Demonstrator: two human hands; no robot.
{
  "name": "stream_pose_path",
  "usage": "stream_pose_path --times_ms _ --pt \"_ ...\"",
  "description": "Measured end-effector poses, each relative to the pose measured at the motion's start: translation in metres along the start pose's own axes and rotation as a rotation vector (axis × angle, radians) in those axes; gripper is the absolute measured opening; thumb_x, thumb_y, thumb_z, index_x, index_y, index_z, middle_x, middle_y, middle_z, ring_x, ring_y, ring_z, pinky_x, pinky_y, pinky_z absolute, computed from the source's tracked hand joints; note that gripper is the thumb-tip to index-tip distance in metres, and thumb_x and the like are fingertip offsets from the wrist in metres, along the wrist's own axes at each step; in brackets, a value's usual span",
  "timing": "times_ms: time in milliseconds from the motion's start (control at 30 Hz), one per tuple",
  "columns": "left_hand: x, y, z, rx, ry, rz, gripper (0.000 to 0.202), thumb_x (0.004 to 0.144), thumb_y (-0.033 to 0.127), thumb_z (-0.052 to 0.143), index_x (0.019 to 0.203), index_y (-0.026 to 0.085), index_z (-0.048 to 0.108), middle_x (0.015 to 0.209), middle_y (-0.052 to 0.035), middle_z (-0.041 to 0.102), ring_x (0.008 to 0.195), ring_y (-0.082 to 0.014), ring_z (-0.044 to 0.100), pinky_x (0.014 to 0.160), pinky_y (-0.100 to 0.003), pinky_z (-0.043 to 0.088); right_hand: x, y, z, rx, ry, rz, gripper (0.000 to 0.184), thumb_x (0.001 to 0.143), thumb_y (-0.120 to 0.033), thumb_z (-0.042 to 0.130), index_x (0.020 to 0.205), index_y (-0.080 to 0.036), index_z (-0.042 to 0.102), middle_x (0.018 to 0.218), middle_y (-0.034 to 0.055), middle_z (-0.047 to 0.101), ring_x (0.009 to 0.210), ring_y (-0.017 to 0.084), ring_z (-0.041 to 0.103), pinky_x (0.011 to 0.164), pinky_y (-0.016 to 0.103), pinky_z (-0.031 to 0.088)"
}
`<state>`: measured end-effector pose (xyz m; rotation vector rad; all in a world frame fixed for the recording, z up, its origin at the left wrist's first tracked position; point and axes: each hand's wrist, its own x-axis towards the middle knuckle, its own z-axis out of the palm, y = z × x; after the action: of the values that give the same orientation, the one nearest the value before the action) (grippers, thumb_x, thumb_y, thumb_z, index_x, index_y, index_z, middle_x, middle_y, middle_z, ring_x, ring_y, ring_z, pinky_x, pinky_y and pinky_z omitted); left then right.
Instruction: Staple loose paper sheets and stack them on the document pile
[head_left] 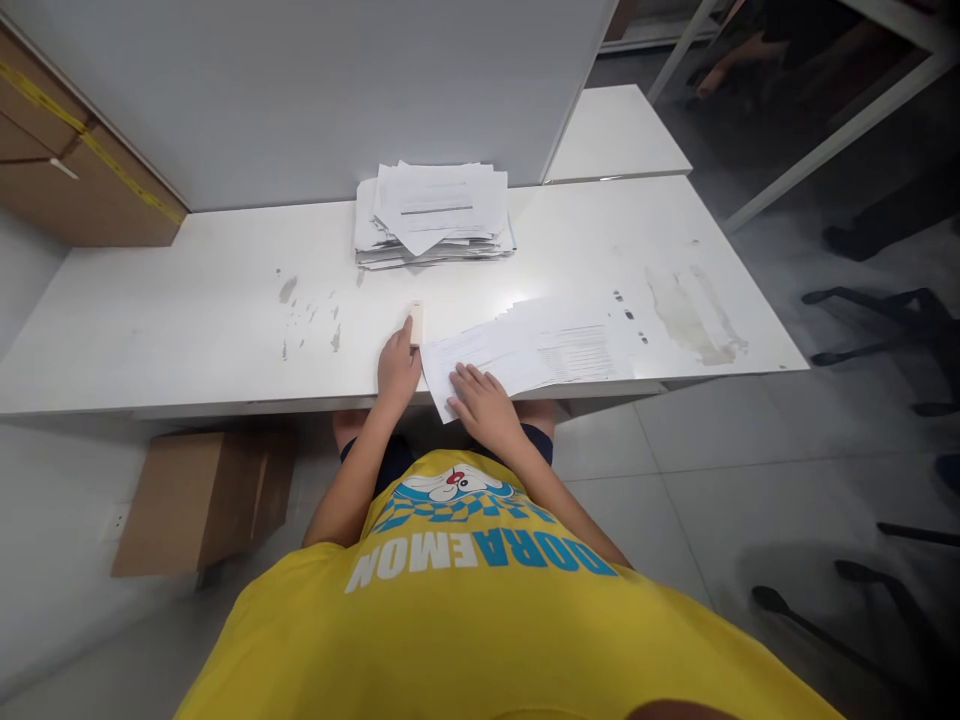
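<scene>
My left hand (399, 370) is closed around a small pale pink stapler (416, 322) resting on the table, with the index finger stretched along its top. The stapler sits at the left corner of a fanned-out spread of printed papers (517, 345). My right hand (481, 402) lies on these sheets with fingers spread and flat, pressing near their left end. One paper corner hangs over the table's front edge between my hands. The lower part of the stapler is hidden by my left fingers.
A thick, uneven stack of papers (439, 215) lies farther back on the white table (187, 320), against a grey panel (360, 90). Grey stains mark the tabletop. Cardboard boxes (82, 170) stand at the back left, another carton (187, 500) below. Chair legs and another person's arm (739, 60) appear right.
</scene>
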<state>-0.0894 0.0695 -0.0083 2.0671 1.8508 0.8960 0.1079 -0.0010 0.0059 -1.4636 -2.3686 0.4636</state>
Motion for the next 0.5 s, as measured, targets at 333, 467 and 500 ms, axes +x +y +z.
stream_pose_path --times_ms 333,467,500 --pt "-0.008 -0.005 -0.003 -0.154 0.097 -0.014 0.048 0.092 0.008 0.039 0.134 0.02 0.058 0.101 -0.0082 0.069 0.095 -0.0221 0.065 0.09 -0.038 0.053 -0.002 0.003 0.01 -0.17 -0.083 -0.188 0.065 0.095 -0.029 0.051 0.156 -0.015 0.034 0.165 0.0108 0.024 0.152 0.028 0.025 0.121 0.044 0.026" --pt "-0.012 -0.002 -0.005 -0.248 0.329 -0.059 0.041 0.094 0.01 0.037 0.124 0.021 0.062 0.095 -0.0058 0.067 0.093 -0.0185 0.065 0.091 -0.034 0.053 0.006 0.0 0.009 -0.175 -0.092 -0.194 0.063 0.094 -0.024 0.046 0.156 -0.015 0.036 0.165 0.0101 0.025 0.152 0.028 0.024 0.12 0.045 0.027" --pt "-0.013 -0.001 -0.006 -0.242 0.355 -0.049 0.037 0.094 0.013 0.039 0.123 0.021 0.062 0.097 -0.0065 0.067 0.095 -0.0191 0.065 0.093 -0.035 0.053 0.007 -0.001 0.008 -0.17 -0.102 -0.198 0.063 0.095 -0.025 0.046 0.156 -0.014 0.035 0.165 0.0102 0.024 0.152 0.028 0.024 0.12 0.045 0.026"
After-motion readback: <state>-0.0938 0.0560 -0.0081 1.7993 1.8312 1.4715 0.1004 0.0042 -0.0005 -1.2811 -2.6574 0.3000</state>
